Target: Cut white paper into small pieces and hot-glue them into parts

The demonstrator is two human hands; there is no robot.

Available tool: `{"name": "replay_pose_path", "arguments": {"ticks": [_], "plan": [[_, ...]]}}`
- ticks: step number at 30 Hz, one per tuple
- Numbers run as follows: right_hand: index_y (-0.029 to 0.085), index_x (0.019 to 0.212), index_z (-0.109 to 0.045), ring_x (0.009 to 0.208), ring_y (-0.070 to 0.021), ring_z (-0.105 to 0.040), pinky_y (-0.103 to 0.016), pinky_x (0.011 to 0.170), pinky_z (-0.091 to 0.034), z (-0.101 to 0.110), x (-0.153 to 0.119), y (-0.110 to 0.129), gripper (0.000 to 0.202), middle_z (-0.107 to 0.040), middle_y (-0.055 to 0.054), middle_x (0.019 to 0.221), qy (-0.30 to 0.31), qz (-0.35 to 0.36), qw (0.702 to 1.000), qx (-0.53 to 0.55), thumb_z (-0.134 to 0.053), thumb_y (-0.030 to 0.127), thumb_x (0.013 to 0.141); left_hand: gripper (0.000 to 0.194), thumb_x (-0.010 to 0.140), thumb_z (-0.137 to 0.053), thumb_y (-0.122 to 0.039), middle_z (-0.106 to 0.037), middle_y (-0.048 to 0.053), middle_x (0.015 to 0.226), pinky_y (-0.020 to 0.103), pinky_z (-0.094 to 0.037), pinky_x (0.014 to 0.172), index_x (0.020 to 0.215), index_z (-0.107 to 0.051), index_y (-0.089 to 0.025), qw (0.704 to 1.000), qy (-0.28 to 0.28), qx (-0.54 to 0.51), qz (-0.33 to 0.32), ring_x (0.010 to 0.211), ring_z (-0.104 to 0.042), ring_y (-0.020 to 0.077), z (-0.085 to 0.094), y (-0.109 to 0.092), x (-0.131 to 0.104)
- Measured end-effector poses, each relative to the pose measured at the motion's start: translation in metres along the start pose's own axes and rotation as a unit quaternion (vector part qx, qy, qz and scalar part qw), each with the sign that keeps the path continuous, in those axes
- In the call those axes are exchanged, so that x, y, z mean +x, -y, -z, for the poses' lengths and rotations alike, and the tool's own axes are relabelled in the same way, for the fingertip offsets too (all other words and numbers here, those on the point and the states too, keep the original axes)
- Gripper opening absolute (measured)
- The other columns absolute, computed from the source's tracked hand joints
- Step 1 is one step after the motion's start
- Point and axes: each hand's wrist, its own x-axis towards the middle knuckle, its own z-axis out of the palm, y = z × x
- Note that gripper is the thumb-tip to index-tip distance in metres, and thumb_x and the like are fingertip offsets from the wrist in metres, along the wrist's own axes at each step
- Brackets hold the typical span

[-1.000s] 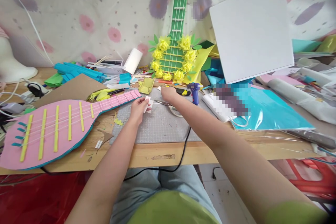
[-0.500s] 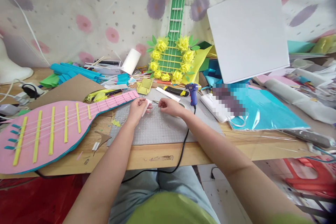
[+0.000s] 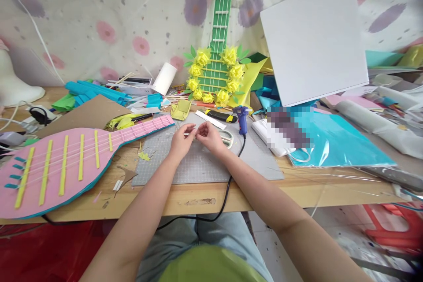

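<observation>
The person's left hand (image 3: pixel 181 142) and right hand (image 3: pixel 210 136) met closely above the gray cutting mat (image 3: pixel 155 172), the fingers of both curled, thumbs and forefingers drawn in toward each other. Whether they pinched anything could not be told; the fingers hid it. The scissors (image 3: pixel 228 138) lay on the mat just beside the right hand, 2 pale handle loops showing and the blades hidden. Beyond them lay a white strip (image 3: pixel 211 120), then a black-and-yellow utility knife (image 3: pixel 220 116), with a blue glue gun (image 3: pixel 243 121) to their right. Left of the hands lay a pink lute-shaped model (image 3: pixel 72 154) with 6 yellow bars.
</observation>
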Motion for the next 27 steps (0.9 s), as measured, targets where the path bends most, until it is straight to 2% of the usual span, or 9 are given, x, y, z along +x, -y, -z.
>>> {"name": "replay_pose_path", "arguments": {"ticks": [3,5,7,10,13,15,17,21,27], "plan": [[0.020,0.077,-0.044,0.062,-0.0108,-0.055,-0.025,0.061,-0.043,0.001,0.000,0.004,0.019,-0.058,0.002,0.070,0.030,0.031,0.997,-0.057,-0.057,0.029,0.066,0.016,0.069,-0.058,-0.027,-0.063,0.006,0.081,0.025,-0.048,0.058,0.081,-0.062,-0.017,0.995,-0.004,-0.075,0.064,0.074,-0.059,0.0154,-0.006,0.000,-0.001],[0.020,0.075,-0.047,0.063,-0.0116,-0.055,-0.025,0.060,-0.041,0.018,0.000,0.015,0.021,-0.060,0.000,0.071,0.030,0.035,0.990,-0.130,-0.058,0.036,0.068,0.016,0.067,-0.059,-0.028,-0.061,0.004,0.077,0.024,-0.048,0.053,0.077,-0.059,-0.016,0.985,-0.028,-0.133,0.103,0.071,-0.060,0.0146,-0.004,-0.001,-0.002],[0.019,0.066,-0.050,0.061,-0.0132,-0.053,-0.026,0.058,-0.038,0.050,-0.001,0.028,0.026,-0.060,-0.001,0.066,-0.033,0.016,0.968,-0.247,-0.055,0.045,0.070,0.019,0.066,-0.060,-0.029,-0.059,0.003,0.076,0.023,-0.049,0.050,0.078,-0.057,-0.015,0.974,-0.053,-0.178,0.129,0.068,-0.061,0.0141,0.002,-0.003,-0.002],[0.019,0.054,-0.051,0.056,-0.0160,-0.052,-0.027,0.055,-0.034,0.110,-0.005,0.040,0.042,-0.057,-0.004,0.055,-0.109,-0.106,0.913,-0.379,-0.043,0.054,0.075,0.024,0.063,-0.063,-0.030,-0.057,0.001,0.076,0.021,-0.048,0.047,0.079,-0.056,-0.015,0.965,-0.089,-0.203,0.138,0.064,-0.062,0.0126,0.010,-0.003,0.001],[0.017,0.063,-0.058,0.066,-0.0207,-0.056,-0.029,0.058,-0.036,0.149,-0.004,0.031,0.041,-0.061,-0.009,0.065,-0.161,-0.169,0.856,-0.462,-0.046,0.055,0.073,0.028,0.061,-0.066,-0.031,-0.055,0.000,0.074,0.020,-0.049,0.048,0.082,-0.055,-0.014,0.954,-0.110,-0.237,0.146,0.062,-0.061,0.0114,0.014,-0.001,0.003],[0.014,0.082,-0.061,0.078,-0.0235,-0.057,-0.030,0.066,-0.038,0.154,0.003,0.017,0.044,-0.063,-0.013,0.083,-0.185,-0.161,0.845,-0.475,-0.048,0.055,0.073,0.031,0.060,-0.066,-0.033,-0.055,-0.001,0.072,0.020,-0.048,0.047,0.083,-0.055,-0.015,0.952,-0.108,-0.247,0.146,0.060,-0.061,0.0113,0.014,-0.001,0.003],[0.009,0.093,-0.060,0.093,-0.0269,-0.054,-0.032,0.076,-0.038,0.146,0.013,0.001,0.050,-0.060,-0.018,0.096,-0.161,-0.133,0.841,-0.500,-0.050,0.053,0.072,0.032,0.061,-0.066,-0.035,-0.055,-0.001,0.069,0.019,-0.045,0.043,0.083,-0.054,-0.015,0.958,-0.100,-0.232,0.135,0.057,-0.061,0.0109,0.014,-0.002,0.002],[0.004,0.093,-0.061,0.098,-0.0300,-0.051,-0.037,0.084,-0.035,0.127,0.028,-0.019,0.046,-0.060,-0.021,0.093,-0.141,-0.127,0.835,-0.517,-0.050,0.045,0.075,0.028,0.065,-0.062,-0.037,-0.055,-0.002,0.067,0.017,-0.038,0.036,0.081,-0.052,-0.016,0.976,-0.089,-0.171,0.102,0.047,-0.057,0.0092,0.016,-0.004,0.001],[0.011,0.083,-0.058,0.085,-0.0236,-0.054,-0.037,0.078,-0.039,0.128,0.026,-0.015,0.037,-0.059,-0.013,0.087,-0.293,-0.050,0.894,-0.335,-0.050,0.046,0.074,0.025,0.070,-0.058,-0.037,-0.053,-0.004,0.057,0.016,-0.028,0.030,0.082,-0.051,-0.016,0.982,-0.091,-0.142,0.082,0.037,-0.050,0.0067,0.018,-0.003,0.003]]}}
